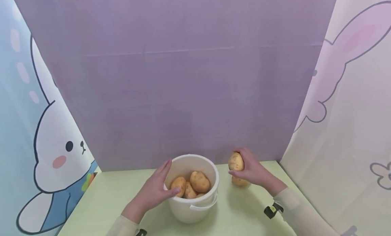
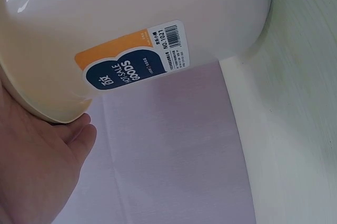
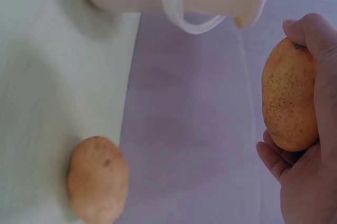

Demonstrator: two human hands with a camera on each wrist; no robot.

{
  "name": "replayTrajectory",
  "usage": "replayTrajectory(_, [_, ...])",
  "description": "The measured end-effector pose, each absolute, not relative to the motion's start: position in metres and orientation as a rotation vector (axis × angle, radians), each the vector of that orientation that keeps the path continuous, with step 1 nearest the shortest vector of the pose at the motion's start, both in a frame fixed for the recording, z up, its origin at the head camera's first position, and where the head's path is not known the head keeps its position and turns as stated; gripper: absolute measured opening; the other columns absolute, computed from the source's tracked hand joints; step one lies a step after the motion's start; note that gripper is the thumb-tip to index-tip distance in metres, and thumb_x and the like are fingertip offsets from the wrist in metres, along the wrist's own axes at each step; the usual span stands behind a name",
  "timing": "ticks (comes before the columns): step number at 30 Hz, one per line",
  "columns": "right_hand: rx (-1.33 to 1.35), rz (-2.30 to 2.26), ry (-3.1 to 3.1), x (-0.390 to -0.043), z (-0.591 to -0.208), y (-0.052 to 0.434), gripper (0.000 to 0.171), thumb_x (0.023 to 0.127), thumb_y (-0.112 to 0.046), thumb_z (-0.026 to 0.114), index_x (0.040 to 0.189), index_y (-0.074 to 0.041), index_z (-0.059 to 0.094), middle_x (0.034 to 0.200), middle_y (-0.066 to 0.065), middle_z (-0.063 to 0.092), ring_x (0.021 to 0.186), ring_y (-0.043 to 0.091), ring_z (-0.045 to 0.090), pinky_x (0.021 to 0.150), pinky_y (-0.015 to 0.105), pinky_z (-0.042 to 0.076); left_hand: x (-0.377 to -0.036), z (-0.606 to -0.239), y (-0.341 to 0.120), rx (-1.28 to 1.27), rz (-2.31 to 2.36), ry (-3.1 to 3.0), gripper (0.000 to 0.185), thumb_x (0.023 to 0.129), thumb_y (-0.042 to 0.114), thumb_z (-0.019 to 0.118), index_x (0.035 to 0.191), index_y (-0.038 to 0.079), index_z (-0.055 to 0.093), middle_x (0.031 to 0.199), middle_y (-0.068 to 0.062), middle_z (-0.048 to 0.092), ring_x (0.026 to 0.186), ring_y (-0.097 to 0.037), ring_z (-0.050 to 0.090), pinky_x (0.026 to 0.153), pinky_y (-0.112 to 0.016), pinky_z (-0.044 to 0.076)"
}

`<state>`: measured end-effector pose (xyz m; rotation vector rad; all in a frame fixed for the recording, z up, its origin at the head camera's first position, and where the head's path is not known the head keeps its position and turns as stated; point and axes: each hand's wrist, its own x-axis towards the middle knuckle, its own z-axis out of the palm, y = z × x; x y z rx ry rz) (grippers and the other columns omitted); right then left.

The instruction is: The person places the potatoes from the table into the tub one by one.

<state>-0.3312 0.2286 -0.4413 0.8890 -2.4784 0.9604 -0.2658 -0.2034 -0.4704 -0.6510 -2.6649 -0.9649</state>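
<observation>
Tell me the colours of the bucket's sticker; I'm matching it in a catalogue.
Orange and dark blue with white lettering on the sticker, clearest in the left wrist view.

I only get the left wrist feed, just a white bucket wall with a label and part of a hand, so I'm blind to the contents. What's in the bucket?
Observer: At least three potatoes lie inside the bucket.
Operator: What is the left hand doing?
Observer: The left hand rests on the bucket's rim, thumb reaching inside toward a potato.
Operator: And the right hand?
Observer: The right hand holds a raised potato right of the bucket.
Operator: Anything on the table?
Observer: One more potato on the table lies under that hand.
</observation>
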Motion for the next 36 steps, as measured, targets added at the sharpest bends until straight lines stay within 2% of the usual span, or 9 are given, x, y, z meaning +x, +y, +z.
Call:
replayTrajectory(9, [0.967,0.95,-2.457,-0.334,-0.426,0.206,0.078,0.082,-0.029,0.098,0.143,-0.004,0.058,0.129,0.008,0.062,0.11,0.023,0.062,0.09,0.043,0.061,-0.266,-0.471,-0.203,-0.652,-0.959,-2.654,0.115,0.093,0.058,0.084,0.176,0.005,0.025,0.181,-0.019,0.026,0.161,-0.048,0.035,0.123,-0.073,0.035])
replayTrajectory(24, [1.111,0.98,-2.481,-0.331,-0.415,0.167,0.084,0.08,-0.03,0.099,0.149,-0.007,0.055,0.136,0.006,0.057,0.114,0.02,0.062,0.095,0.041,0.061,-0.266,-0.473,-0.204,-0.681,-0.941,-2.622,0.113,0.092,0.053,0.086,0.174,0.0,0.029,0.179,-0.022,0.03,0.159,-0.05,0.037,0.122,-0.072,0.037])
replayTrajectory(36, [1.172,1.127,-2.583,-0.319,-0.408,0.133,0.086,0.082,-0.032,0.099,0.155,-0.017,0.054,0.139,-0.001,0.055,0.119,0.018,0.06,0.097,0.038,0.061,-0.267,-0.473,-0.204,-0.687,-0.921,-2.634,0.114,0.092,0.054,0.085,0.174,0.001,0.027,0.178,-0.023,0.03,0.159,-0.05,0.037,0.121,-0.073,0.039])
